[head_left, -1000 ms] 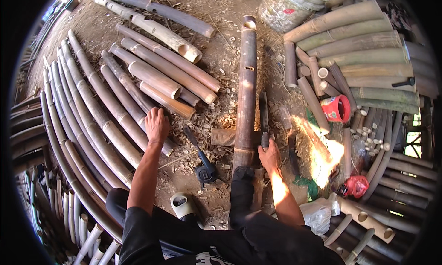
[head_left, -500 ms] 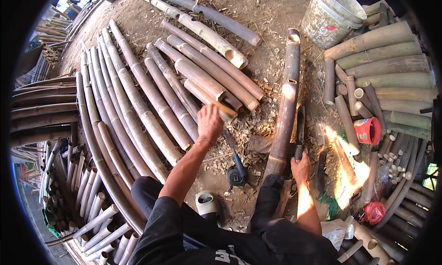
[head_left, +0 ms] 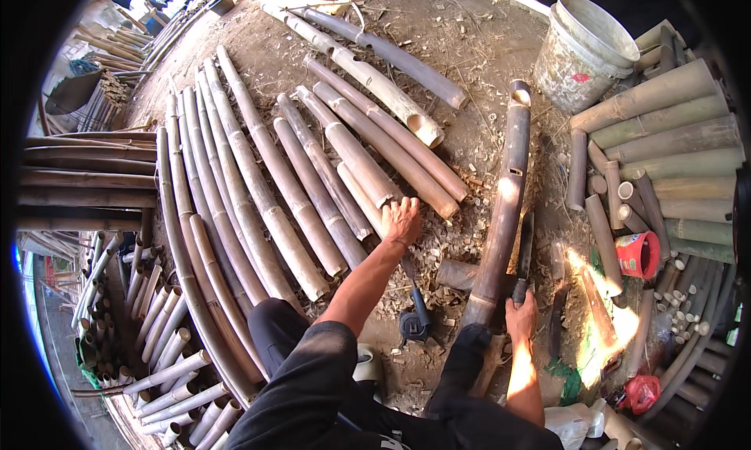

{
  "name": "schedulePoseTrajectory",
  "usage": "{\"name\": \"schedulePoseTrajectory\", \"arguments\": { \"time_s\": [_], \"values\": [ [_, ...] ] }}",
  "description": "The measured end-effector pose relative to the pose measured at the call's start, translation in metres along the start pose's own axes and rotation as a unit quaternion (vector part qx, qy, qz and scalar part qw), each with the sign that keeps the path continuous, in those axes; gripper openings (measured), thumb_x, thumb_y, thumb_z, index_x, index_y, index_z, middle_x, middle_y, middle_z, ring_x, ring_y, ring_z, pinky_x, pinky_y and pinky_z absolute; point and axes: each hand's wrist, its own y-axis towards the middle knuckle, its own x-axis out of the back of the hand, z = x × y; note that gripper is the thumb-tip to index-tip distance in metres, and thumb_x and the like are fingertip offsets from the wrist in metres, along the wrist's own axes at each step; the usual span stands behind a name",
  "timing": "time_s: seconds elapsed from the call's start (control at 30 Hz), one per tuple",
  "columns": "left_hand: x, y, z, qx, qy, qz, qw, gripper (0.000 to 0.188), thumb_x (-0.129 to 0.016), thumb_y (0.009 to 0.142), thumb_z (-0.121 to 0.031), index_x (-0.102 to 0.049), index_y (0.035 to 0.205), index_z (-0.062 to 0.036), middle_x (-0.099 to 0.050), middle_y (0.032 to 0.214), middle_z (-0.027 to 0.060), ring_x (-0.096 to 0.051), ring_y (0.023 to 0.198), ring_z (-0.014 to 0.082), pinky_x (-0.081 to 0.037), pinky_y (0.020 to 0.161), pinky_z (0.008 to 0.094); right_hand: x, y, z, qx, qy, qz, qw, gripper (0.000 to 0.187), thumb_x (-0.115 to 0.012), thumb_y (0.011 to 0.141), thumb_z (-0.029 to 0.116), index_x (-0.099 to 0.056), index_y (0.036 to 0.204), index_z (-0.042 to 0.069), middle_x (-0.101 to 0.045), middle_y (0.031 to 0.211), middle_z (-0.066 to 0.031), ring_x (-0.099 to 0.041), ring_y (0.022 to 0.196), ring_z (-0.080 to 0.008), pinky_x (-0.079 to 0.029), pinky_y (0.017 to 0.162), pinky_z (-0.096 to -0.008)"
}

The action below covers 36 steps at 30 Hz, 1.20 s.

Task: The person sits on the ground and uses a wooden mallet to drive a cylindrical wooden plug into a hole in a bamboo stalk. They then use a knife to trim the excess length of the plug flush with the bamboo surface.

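Observation:
My left hand (head_left: 402, 222) is closed over the near end of a bamboo pole (head_left: 364, 200) in the row on the ground. Its fingertips are partly hidden, beside the end of a thicker bamboo pole (head_left: 361, 162). My right hand (head_left: 521, 317) is wrapped round the dark handle of a machete, whose long dark blade (head_left: 526, 239) points away from me. Just left of the machete, a notched bamboo pole (head_left: 501, 223) slopes toward my leg, its near part resting over a short bamboo block (head_left: 456, 275).
A dark tape measure (head_left: 415, 325) and a dark-handled tool (head_left: 420, 301) lie between my legs among shavings. Bamboo poles (head_left: 258, 184) fill the left. A stained white bucket (head_left: 583, 55) stands far right, a red tub (head_left: 637, 254) nearer, by stacked bamboo (head_left: 665, 145).
The view has shifted, so the scene sits lower and further right. My left hand has moved slightly right and forward along the pole ends. My right hand keeps hold of the machete.

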Motion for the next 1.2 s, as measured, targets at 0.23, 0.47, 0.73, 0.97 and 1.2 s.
{"name": "schedulePoseTrajectory", "arguments": {
  "time_s": [0.23,0.47,0.73,0.97,1.2],
  "values": [
    [0.029,0.006,-0.006,0.092,-0.109,0.044,0.989,0.031,-0.061,0.079,-0.013,-0.051,0.107,-0.0037,-0.054,0.101,0.0174,-0.059,0.09,0.0369,-0.048,0.075,0.0473,0.001,0.001,0.002,0.009,-0.012,0.007,1.0,0.063,-0.069,0.084,0.029,-0.047,0.133,-0.004,-0.054,0.126,-0.0234,-0.055,0.115,-0.0403,-0.046,0.094,-0.0457],
    [0.154,-0.042,-0.046,0.042,-0.314,-0.051,0.947,0.032,-0.066,0.075,-0.013,-0.047,0.097,-0.0006,-0.05,0.086,0.0182,-0.054,0.078,0.0347,-0.047,0.065,0.0448,0.048,-0.021,0.042,0.161,0.101,-0.144,0.971,0.053,-0.069,0.087,0.019,-0.049,0.131,-0.003,-0.055,0.117,-0.0195,-0.059,0.104,-0.0316,-0.049,0.087,-0.0413],
    [0.246,-0.171,-0.043,-0.168,-0.466,0.085,0.865,0.045,-0.081,0.07,-0.012,-0.055,0.105,-0.0031,-0.06,0.089,0.0138,-0.062,0.084,0.0319,-0.052,0.074,0.0394,0.003,-0.055,0.138,0.054,0.472,0.584,0.658,0.046,-0.062,0.094,0.025,-0.047,0.132,0.004,-0.061,0.108,-0.0067,-0.062,0.084,-0.0167,-0.052,0.076,-0.0317],
    [0.217,-0.108,0.05,-0.028,-0.114,-0.019,0.993,0.094,-0.075,0.07,-0.016,-0.026,0.149,-0.0078,-0.027,0.151,0.0201,-0.02,0.143,0.0384,-0.02,0.118,0.047,0.093,-0.094,0.128,-0.001,0.477,0.635,0.608,0.037,-0.06,0.089,0.026,-0.049,0.111,-0.002,-0.061,0.088,-0.0128,-0.063,0.065,-0.0199,-0.054,0.058,-0.0323],
    [0.279,-0.017,0.035,-0.216,-0.263,0.099,0.935,0.069,-0.083,0.069,-0.048,-0.055,0.117,-0.0077,-0.064,0.102,0.0122,-0.065,0.099,0.0265,-0.052,0.087,0.0374,0.135,-0.05,0.116,0.267,0.696,0.542,0.388,0.09,-0.024,0.093,0.07,-0.028,0.146,-0.002,-0.062,0.097,-0.024,-0.067,0.078,-0.0342,-0.057,0.07,-0.0417]
  ]
}}
